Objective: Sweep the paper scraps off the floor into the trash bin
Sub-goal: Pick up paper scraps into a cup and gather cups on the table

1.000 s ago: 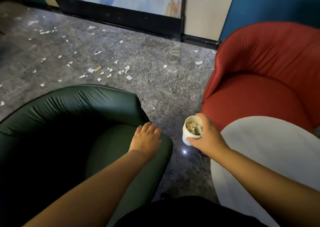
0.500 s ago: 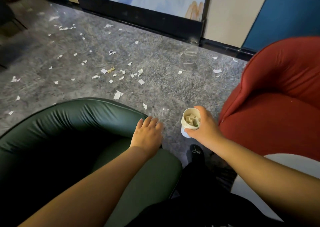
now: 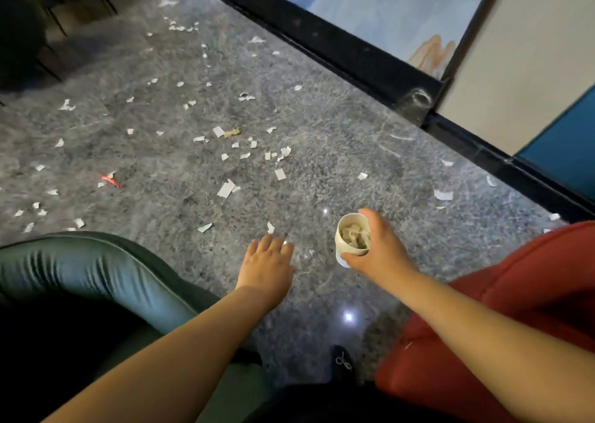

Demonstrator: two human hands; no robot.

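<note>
Several white paper scraps (image 3: 226, 188) lie scattered over the grey speckled floor (image 3: 322, 152), thickest at the centre and left. My right hand (image 3: 378, 248) grips a small white cup (image 3: 349, 239) holding paper pieces, held above the floor. My left hand (image 3: 267, 263) reaches forward over the floor with fingers straight and holds nothing. One scrap (image 3: 270, 227) lies just beyond its fingertips. No trash bin is in view.
A dark green armchair (image 3: 80, 281) fills the lower left and a red armchair (image 3: 515, 293) the lower right. A black skirting (image 3: 338, 48) runs along the wall behind. Dark chair legs (image 3: 48, 19) stand at the top left. A red scrap (image 3: 111, 180) lies at the left.
The view has moved forward past the green armchair. My left hand has left the chair's edge and now hangs over the floor. My right hand still holds the cup.
</note>
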